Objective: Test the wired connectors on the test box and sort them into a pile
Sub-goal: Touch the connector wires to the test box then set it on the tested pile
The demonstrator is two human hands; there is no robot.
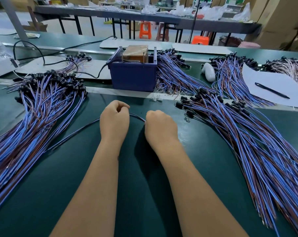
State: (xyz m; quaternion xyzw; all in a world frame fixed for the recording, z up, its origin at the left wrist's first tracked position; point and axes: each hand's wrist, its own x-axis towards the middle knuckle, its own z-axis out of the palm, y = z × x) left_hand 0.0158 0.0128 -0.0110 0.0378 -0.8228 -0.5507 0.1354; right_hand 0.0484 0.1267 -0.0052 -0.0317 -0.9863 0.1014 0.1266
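On the dark green worktop (213, 139), a dark blue plastic test box (133, 75) stands at the far middle, with a brown taped block (135, 52) sitting in its open top and a black cable (92, 75) running off its left side.

Just in front of the test box, both hands hover close together, well apart from its front wall. The left hand (114, 119) has its fingers curled, thumb against the fingertips, and appears to pinch a single thin blue-and-brown wire (76, 132); the wire trails away to the left and toward the viewer across the worktop. The same wire arcs between the two hands and meets the right hand (159, 126), whose fingers are clenched round its other part. Whether a connector sits inside either fist cannot be told.

Left of the test box lies a large fanned pile of blue-and-brown wires with black connectors (42, 103), connectors toward the box's row and tails spreading toward the near left edge. Right of the test box, a second large heap of like wires (238, 134) spreads toward the near right edge. A further bundle (174, 72) rests touching the box's right wall.

Farther right of the box are a white rounded handheld device (209, 71) and a white paper sheet (278, 86) with a black pen (271, 90) lying on it.
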